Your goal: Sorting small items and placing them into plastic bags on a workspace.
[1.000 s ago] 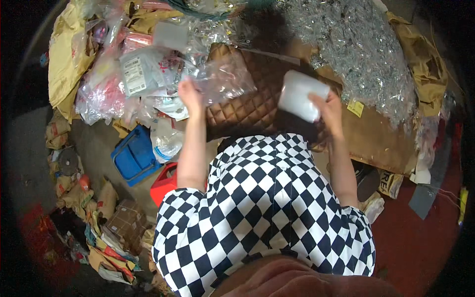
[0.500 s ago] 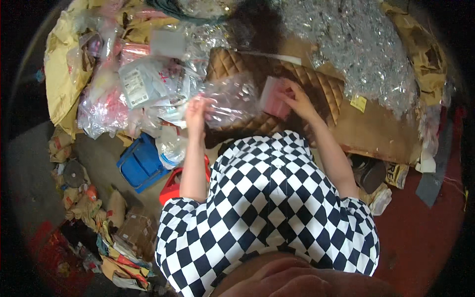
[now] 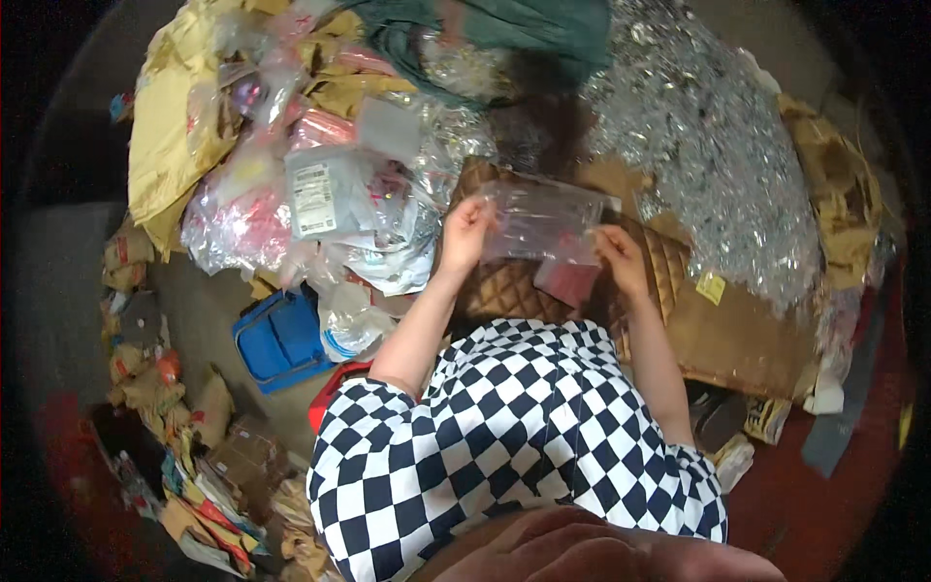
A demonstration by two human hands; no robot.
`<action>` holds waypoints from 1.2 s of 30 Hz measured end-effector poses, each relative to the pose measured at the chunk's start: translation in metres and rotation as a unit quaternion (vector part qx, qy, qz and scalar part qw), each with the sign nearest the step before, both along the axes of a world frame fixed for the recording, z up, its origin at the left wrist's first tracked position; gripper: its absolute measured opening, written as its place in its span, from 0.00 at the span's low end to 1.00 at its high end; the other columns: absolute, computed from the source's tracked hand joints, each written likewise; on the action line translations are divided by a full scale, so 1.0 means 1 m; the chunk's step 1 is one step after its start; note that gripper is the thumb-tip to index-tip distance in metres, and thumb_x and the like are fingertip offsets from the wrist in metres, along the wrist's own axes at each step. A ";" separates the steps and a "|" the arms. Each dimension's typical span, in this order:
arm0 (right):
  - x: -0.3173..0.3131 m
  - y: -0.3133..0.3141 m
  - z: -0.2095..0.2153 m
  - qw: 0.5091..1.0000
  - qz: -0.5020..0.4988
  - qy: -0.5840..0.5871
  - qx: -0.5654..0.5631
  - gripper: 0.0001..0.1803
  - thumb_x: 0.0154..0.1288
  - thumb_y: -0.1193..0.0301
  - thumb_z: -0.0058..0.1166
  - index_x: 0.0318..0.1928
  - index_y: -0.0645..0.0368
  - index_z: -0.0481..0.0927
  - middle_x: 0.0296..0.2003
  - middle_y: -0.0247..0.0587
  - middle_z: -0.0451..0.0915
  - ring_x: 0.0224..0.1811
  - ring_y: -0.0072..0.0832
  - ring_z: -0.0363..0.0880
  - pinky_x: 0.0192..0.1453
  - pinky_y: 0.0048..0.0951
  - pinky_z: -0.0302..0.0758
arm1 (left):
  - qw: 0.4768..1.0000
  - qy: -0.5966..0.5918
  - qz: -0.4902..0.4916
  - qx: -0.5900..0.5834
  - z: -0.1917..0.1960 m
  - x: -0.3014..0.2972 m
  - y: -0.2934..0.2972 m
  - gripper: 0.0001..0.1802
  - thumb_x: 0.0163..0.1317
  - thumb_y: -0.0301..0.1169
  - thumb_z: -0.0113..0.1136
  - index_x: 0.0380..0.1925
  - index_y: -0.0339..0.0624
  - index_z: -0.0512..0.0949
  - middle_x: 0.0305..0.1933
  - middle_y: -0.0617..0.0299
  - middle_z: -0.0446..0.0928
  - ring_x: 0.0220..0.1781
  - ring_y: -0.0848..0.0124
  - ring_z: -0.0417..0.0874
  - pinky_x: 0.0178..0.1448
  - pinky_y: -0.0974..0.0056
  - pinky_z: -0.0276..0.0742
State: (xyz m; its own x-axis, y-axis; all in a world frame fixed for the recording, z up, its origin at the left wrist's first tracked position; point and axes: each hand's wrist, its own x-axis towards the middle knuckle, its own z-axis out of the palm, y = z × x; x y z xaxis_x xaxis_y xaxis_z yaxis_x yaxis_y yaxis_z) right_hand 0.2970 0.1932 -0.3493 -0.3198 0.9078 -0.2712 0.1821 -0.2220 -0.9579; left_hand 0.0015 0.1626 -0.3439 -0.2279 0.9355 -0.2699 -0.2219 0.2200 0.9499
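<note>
A clear plastic bag is stretched between both my hands above a brown quilted cushion. My left hand pinches the bag's left edge. My right hand grips its right side, where a small pink-red item sits in the bag's lower part. My checkered black-and-white clothing fills the lower middle.
A heap of clear and pink plastic packets lies to the left, with yellow-brown paper behind. A big pile of shiny silver pieces spreads at the upper right. A blue box and a red object sit lower left. Green cloth lies at top.
One second ago my right hand held a white packet off to the right. Both hands have since come together on the clear bag, and the pink-red item now sits inside it.
</note>
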 end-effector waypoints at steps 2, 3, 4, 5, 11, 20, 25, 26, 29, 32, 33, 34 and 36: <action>-0.002 -0.005 0.030 0.982 -0.143 0.049 -0.114 0.10 0.67 0.69 0.55 0.46 0.57 0.80 0.34 0.31 0.81 0.35 0.19 0.78 0.38 0.20 0.72 | 0.995 0.011 0.067 0.066 0.021 -0.029 0.010 0.09 0.66 0.34 0.57 0.39 0.41 0.76 0.25 0.67 0.77 0.21 0.81 0.72 0.22 0.73 0.66; 0.021 -0.003 0.008 0.981 -0.160 0.067 -0.083 0.11 0.67 0.70 0.54 0.49 0.56 0.79 0.35 0.32 0.81 0.36 0.20 0.78 0.41 0.21 0.73 | 0.984 0.077 0.131 0.096 0.052 -0.042 0.025 0.08 0.67 0.34 0.56 0.38 0.41 0.76 0.27 0.68 0.77 0.23 0.82 0.72 0.25 0.74 0.67; 0.027 -0.002 0.006 0.980 -0.187 0.056 -0.049 0.12 0.67 0.73 0.53 0.50 0.57 0.78 0.39 0.34 0.80 0.40 0.21 0.77 0.47 0.22 0.74 | 0.959 0.164 0.189 0.131 0.073 -0.075 0.032 0.08 0.68 0.33 0.55 0.39 0.40 0.76 0.31 0.68 0.78 0.28 0.81 0.74 0.29 0.74 0.70; 0.039 -0.002 -0.007 0.971 -0.229 0.050 -0.043 0.11 0.66 0.75 0.53 0.49 0.58 0.78 0.40 0.35 0.80 0.42 0.22 0.77 0.50 0.23 0.73 | 0.927 0.186 0.285 0.157 0.103 -0.092 0.043 0.14 0.68 0.38 0.54 0.41 0.37 0.76 0.30 0.65 0.76 0.30 0.78 0.71 0.35 0.71 0.68; 0.127 -0.036 -0.110 0.943 -0.273 -0.153 0.111 0.12 0.65 0.73 0.55 0.48 0.60 0.80 0.45 0.35 0.80 0.47 0.25 0.76 0.54 0.27 0.72 | 0.708 0.397 0.475 0.340 0.190 -0.206 0.110 0.08 0.61 0.22 0.53 0.40 0.33 0.75 0.47 0.53 0.78 0.48 0.64 0.78 0.53 0.60 0.72; 0.137 -0.063 -0.163 0.945 -0.151 -0.279 -0.080 0.33 0.63 0.57 0.56 0.63 0.61 0.65 0.57 0.49 0.73 0.58 0.41 0.72 0.63 0.35 0.66 | 0.432 0.894 0.112 0.047 0.085 -0.279 0.266 0.18 0.57 0.34 0.53 0.47 0.42 0.76 0.53 0.45 0.74 0.56 0.50 0.73 0.61 0.44 0.65; 0.175 -0.064 -0.164 0.867 -0.281 -0.407 0.061 0.43 0.53 0.53 0.66 0.62 0.65 0.63 0.54 0.61 0.73 0.58 0.52 0.71 0.60 0.40 0.69 | 0.709 0.692 0.026 0.134 0.054 -0.138 0.209 0.23 0.56 0.33 0.58 0.53 0.38 0.72 0.54 0.41 0.73 0.58 0.45 0.71 0.61 0.49 0.67; 0.152 -0.047 -0.138 0.831 -0.288 -0.476 -0.003 0.43 0.51 0.55 0.69 0.61 0.65 0.65 0.53 0.57 0.74 0.57 0.47 0.72 0.60 0.38 0.69 | 0.753 0.651 -0.040 0.084 0.040 -0.123 0.177 0.26 0.58 0.35 0.59 0.56 0.35 0.70 0.54 0.41 0.73 0.58 0.45 0.72 0.62 0.49 0.66; 0.167 -0.051 -0.136 0.761 -0.293 -0.579 -0.011 0.45 0.45 0.54 0.72 0.59 0.65 0.67 0.52 0.55 0.75 0.53 0.43 0.75 0.57 0.36 0.72 | 0.820 0.551 -0.132 0.081 -0.014 -0.064 0.124 0.29 0.54 0.35 0.65 0.55 0.35 0.69 0.52 0.41 0.75 0.55 0.47 0.75 0.58 0.50 0.70; 0.200 -0.061 -0.164 0.804 -0.328 -0.493 0.049 0.43 0.44 0.54 0.73 0.56 0.65 0.69 0.49 0.55 0.77 0.49 0.41 0.78 0.53 0.35 0.74 | 0.835 0.541 -0.100 0.029 -0.069 -0.043 0.106 0.34 0.51 0.39 0.68 0.56 0.33 0.68 0.52 0.39 0.74 0.55 0.46 0.75 0.59 0.52 0.71; 0.178 -0.041 -0.139 0.845 -0.287 -0.452 0.002 0.38 0.45 0.54 0.72 0.52 0.65 0.72 0.46 0.54 0.79 0.46 0.39 0.79 0.51 0.35 0.74 | 0.832 0.547 -0.091 0.019 -0.077 -0.046 0.095 0.34 0.51 0.39 0.68 0.56 0.33 0.68 0.52 0.39 0.74 0.55 0.46 0.75 0.59 0.52 0.71; 0.167 -0.028 -0.118 0.875 -0.249 -0.412 -0.043 0.34 0.47 0.55 0.71 0.48 0.65 0.75 0.44 0.52 0.81 0.43 0.38 0.80 0.48 0.35 0.75 | 0.823 0.565 -0.067 0.009 -0.080 -0.045 0.088 0.35 0.50 0.39 0.70 0.55 0.32 0.69 0.51 0.38 0.75 0.54 0.46 0.75 0.58 0.51 0.71; 0.211 -0.044 -0.144 0.880 -0.249 -0.405 -0.022 0.31 0.50 0.55 0.69 0.48 0.66 0.77 0.41 0.52 0.82 0.42 0.38 0.81 0.47 0.35 0.75 | 0.818 0.572 -0.051 0.016 -0.085 -0.031 0.090 0.35 0.48 0.39 0.71 0.53 0.31 0.70 0.50 0.38 0.75 0.54 0.45 0.75 0.57 0.51 0.71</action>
